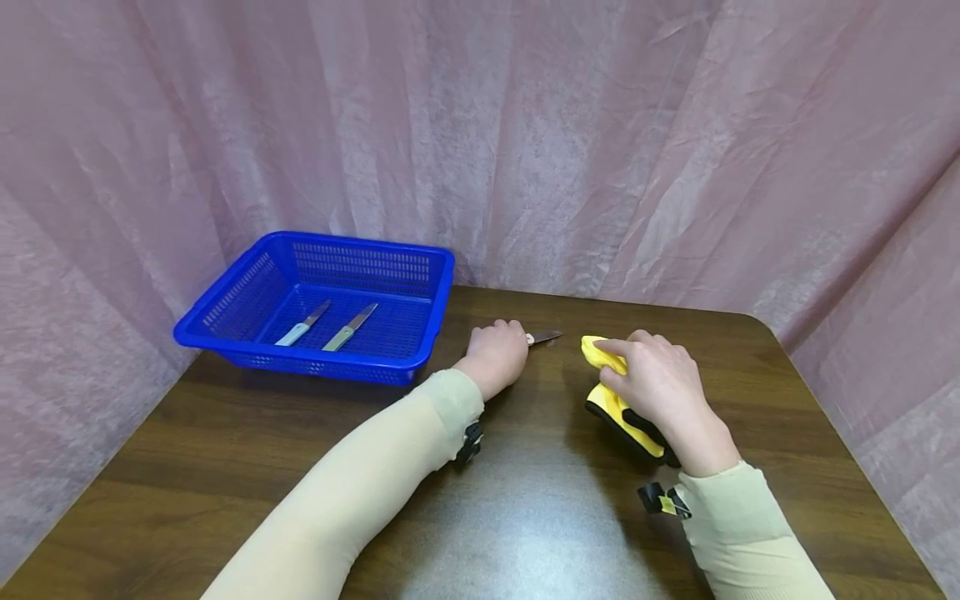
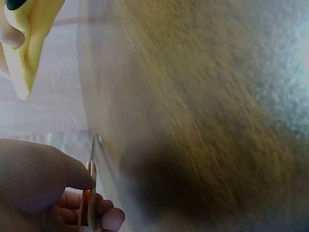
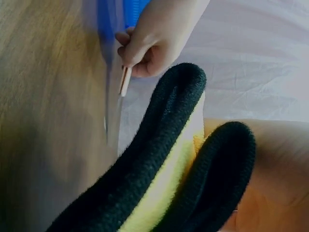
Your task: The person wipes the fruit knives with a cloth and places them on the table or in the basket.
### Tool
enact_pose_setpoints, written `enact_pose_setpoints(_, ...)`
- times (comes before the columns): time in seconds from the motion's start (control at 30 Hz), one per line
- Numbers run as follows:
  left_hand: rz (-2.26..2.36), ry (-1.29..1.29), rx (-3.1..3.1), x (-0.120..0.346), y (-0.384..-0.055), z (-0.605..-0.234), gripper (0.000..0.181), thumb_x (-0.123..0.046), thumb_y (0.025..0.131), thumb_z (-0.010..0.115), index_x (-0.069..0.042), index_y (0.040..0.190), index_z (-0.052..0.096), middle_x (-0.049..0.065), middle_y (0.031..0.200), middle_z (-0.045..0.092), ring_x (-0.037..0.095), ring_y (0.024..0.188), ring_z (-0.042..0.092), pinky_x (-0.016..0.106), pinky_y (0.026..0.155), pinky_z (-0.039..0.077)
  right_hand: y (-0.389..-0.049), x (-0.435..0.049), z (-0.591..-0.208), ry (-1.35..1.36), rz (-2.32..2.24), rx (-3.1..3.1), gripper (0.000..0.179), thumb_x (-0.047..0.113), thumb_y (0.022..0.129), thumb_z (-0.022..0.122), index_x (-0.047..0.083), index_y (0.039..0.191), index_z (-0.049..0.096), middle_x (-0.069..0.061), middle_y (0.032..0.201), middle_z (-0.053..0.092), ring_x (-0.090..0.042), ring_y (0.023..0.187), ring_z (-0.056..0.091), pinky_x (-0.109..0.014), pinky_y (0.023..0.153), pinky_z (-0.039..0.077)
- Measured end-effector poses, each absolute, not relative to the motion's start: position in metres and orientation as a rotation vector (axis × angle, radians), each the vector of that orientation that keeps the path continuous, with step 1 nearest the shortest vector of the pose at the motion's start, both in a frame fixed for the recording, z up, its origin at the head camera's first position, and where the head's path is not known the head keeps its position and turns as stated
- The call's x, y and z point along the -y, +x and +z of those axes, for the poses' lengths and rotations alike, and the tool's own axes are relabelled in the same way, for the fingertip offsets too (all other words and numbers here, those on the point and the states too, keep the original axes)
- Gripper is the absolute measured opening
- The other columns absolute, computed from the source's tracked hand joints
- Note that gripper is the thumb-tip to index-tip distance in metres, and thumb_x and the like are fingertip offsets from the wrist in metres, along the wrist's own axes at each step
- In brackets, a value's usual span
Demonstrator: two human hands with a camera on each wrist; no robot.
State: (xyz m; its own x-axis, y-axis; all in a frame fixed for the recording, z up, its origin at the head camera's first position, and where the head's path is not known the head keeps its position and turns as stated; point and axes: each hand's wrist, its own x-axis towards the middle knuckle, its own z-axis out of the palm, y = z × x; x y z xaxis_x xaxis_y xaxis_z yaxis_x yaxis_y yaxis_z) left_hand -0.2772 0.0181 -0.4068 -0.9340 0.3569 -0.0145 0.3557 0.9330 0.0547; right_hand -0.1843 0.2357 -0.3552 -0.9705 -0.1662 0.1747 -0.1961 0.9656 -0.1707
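Observation:
My left hand (image 1: 495, 357) grips a small knife (image 1: 543, 337) by its pale handle, low over the table, and the blade points right. In the left wrist view the thumb and curled fingers hold the handle (image 2: 87, 205), seen edge-on. To the right, my right hand (image 1: 663, 379) pinches a folded yellow cloth (image 1: 615, 408) with black edging between thumb and fingers. The black edging (image 3: 159, 130) fills much of the right wrist view and hides part of that hand. A gap of table separates the blade tip from the cloth.
At the left stands a blue plastic basket (image 1: 442, 304) with perforated walls. A light-blue-handled knife (image 1: 294, 334) and a greenish-handled knife (image 1: 341, 337) lie in it, blades toward the back. A pink curtain (image 1: 525, 150) hangs behind the brown wooden table (image 1: 495, 517).

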Motion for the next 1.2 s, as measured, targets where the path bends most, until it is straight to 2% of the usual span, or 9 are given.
enact_pose_setpoints(0.17,0.156,0.612,-3.121,-0.013,-0.268,-0.403,0.019,-0.018,0.116,0.053,-0.001,0.122,0.060,0.016,0.107,0.068,0.031,0.092,0.074,0.047,0.082,0.060,-0.182,-0.235,-0.352,0.277,0.285,2.953,0.049,0.020,0.095,0.065,0.019,0.143,0.076,-0.015,0.111,0.071,-0.037,0.096,0.064,-0.057,0.081,0.048)
enact_pose_setpoints(0.4,0.209,0.758,-3.206,-0.006,-0.253,-0.400,0.018,-0.011,0.116,0.051,0.000,0.128,0.058,0.017,0.104,0.065,0.031,0.080,0.075,0.046,0.072,0.061,-0.179,-0.232,-0.348,0.284,0.290,2.947,0.049,0.020,0.097,0.065,0.019,0.144,0.075,-0.015,0.112,0.071,-0.037,0.096,0.064,-0.057,0.082,0.048)
enact_pose_setpoints(0.8,0.225,0.941,-3.250,0.015,-0.225,-0.390,0.014,-0.010,0.107,0.066,-0.001,0.117,0.062,0.016,0.095,0.062,0.027,0.064,0.070,0.042,0.058,0.059,-0.172,-0.222,-0.338,0.317,0.314,2.884,0.049,0.021,0.096,0.064,0.021,0.144,0.075,-0.013,0.112,0.070,-0.036,0.094,0.063,-0.057,0.079,0.048)
enact_pose_setpoints(0.93,0.252,1.004,-3.298,0.024,-0.216,-0.389,0.009,-0.008,0.107,0.066,-0.001,0.111,0.062,0.015,0.090,0.061,0.027,0.059,0.068,0.042,0.054,0.058,-0.168,-0.218,-0.335,0.328,0.321,2.869,0.050,0.020,0.095,0.063,0.022,0.143,0.076,-0.013,0.113,0.070,-0.037,0.095,0.064,-0.058,0.079,0.048)
enact_pose_setpoints(1.2,0.241,1.127,-3.401,0.041,-0.201,-0.391,0.011,-0.012,0.105,0.072,-0.005,0.104,0.064,0.011,0.085,0.060,0.025,0.055,0.064,0.040,0.048,0.053,-0.160,-0.210,-0.331,0.356,0.332,2.820,0.049,0.019,0.094,0.064,0.021,0.141,0.077,-0.011,0.111,0.070,-0.036,0.094,0.064,-0.057,0.081,0.048)
